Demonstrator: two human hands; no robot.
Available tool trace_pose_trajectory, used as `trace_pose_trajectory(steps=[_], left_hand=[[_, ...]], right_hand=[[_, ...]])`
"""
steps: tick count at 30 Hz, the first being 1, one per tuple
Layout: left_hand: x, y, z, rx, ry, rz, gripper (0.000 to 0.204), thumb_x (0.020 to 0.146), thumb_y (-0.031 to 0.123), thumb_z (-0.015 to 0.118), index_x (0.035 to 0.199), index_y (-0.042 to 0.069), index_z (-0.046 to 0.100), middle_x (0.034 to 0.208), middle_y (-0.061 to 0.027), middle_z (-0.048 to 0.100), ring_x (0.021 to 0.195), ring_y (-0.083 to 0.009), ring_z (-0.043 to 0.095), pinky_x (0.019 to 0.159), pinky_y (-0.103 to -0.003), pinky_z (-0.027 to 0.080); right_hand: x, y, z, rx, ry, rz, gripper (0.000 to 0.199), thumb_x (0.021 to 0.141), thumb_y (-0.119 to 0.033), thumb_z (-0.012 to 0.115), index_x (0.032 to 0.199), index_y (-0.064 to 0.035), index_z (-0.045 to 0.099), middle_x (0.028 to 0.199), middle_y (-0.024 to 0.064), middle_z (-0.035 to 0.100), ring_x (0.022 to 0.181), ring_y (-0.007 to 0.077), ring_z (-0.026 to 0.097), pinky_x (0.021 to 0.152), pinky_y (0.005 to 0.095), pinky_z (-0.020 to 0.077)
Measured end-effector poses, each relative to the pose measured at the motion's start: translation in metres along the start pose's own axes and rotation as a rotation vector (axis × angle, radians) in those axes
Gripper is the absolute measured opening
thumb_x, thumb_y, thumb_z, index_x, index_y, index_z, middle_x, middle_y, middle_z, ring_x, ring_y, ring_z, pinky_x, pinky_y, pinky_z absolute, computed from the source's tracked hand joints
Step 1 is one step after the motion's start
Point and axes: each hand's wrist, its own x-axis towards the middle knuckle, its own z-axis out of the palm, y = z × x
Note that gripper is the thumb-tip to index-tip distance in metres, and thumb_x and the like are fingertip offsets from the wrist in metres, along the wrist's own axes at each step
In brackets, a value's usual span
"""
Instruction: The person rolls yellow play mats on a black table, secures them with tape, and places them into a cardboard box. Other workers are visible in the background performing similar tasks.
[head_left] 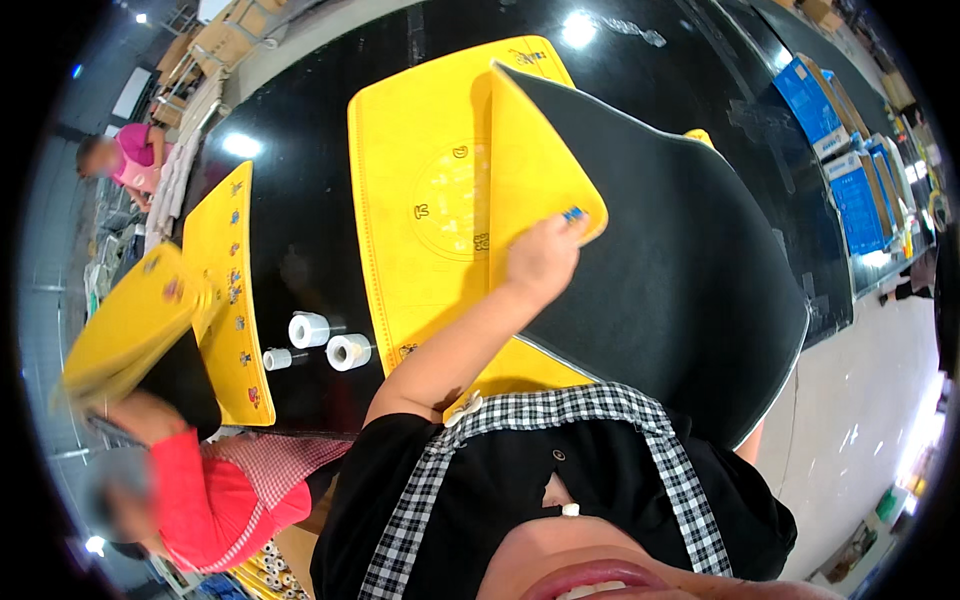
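My left hand [545, 255] is closed on the yellow side of a large mat [660, 260], close to a rounded corner with a small blue mark. Most of this mat shows its black underside, and it bends up in front of my body. Beneath it, another yellow mat [415, 260] lies face up on the black table, with a round printed pattern and small figures. Of my right arm only a sliver shows at the mat's lower right edge; the hand itself is hidden behind the mat.
Several white rolls of tape [348, 352] stand left of the mats. Further left, a co-worker in red [220, 490] handles a blurred yellow mat [130, 320] beside another yellow mat [235, 300]. Blue boxes [858, 200] stand at right. Another person [140, 160] is at far left.
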Motion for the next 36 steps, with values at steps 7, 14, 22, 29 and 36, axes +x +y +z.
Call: trace_pose_trajectory(steps=[7,14,22,29,36], left_hand=[[-0.047,0.007,0.052,0.039,-0.165,0.119,0.032,0.083,0.009,0.065,0.114,0.008,0.072,0.099,-0.0113,0.062,0.098,-0.032,0.06,0.088,-0.045,0.049],[-0.098,-0.008,0.018,0.285,0.022,-0.042,0.055,0.081,0.02,0.075,0.133,0.012,0.061,0.131,-0.0164,0.054,0.127,-0.0323,0.051,0.112,-0.05,0.036],[-0.101,-0.114,-0.025,-0.189,0.395,-0.95,0.073,0.088,0.01,0.074,0.147,-0.008,0.036,0.141,-0.0297,0.051,0.13,-0.0431,0.051,0.111,-0.046,0.039],[0.03,-0.122,-0.124,-0.176,0.429,-0.427,0.035,0.09,0.007,0.069,0.123,0.001,0.062,0.111,-0.0227,0.069,0.107,-0.0424,0.066,0.095,-0.045,0.05],[0.185,-0.278,-0.29,-0.374,0.704,-0.477,0.044,0.094,0.019,0.07,0.133,0.001,0.059,0.11,-0.0213,0.071,0.094,-0.0337,0.072,0.079,-0.046,0.059]], right_hand=[[0.031,-0.006,-0.016,-0.008,0.059,0.012,0.045,0.095,-0.036,0.061,0.124,-0.0013,0.065,0.119,0.016,0.069,0.11,0.0283,0.065,0.099,0.0392,0.0523],[0.035,-0.021,-0.019,-0.278,0.338,0.083,0.047,0.091,-0.034,0.064,0.122,0.0013,0.067,0.117,0.016,0.071,0.107,0.0316,0.067,0.096,0.0419,0.0539],[0.015,-0.01,0.054,-0.776,0.221,0.074,0.046,0.096,-0.03,0.068,0.128,0.0037,0.064,0.115,0.014,0.072,0.101,0.0251,0.07,0.09,0.035,0.0545],[0.035,-0.044,0.105,-1.149,0.106,-0.633,0.033,0.101,-0.02,0.068,0.125,0.0017,0.068,0.113,0.0061,0.07,0.101,0.012,0.061,0.094,0.0271,0.0463],[-0.029,0.041,0.187,-0.604,-0.013,-0.556,0.045,0.1,-0.026,0.068,0.131,0.0051,0.061,0.119,0.0101,0.068,0.102,0.0181,0.064,0.094,0.0323,0.0493]])
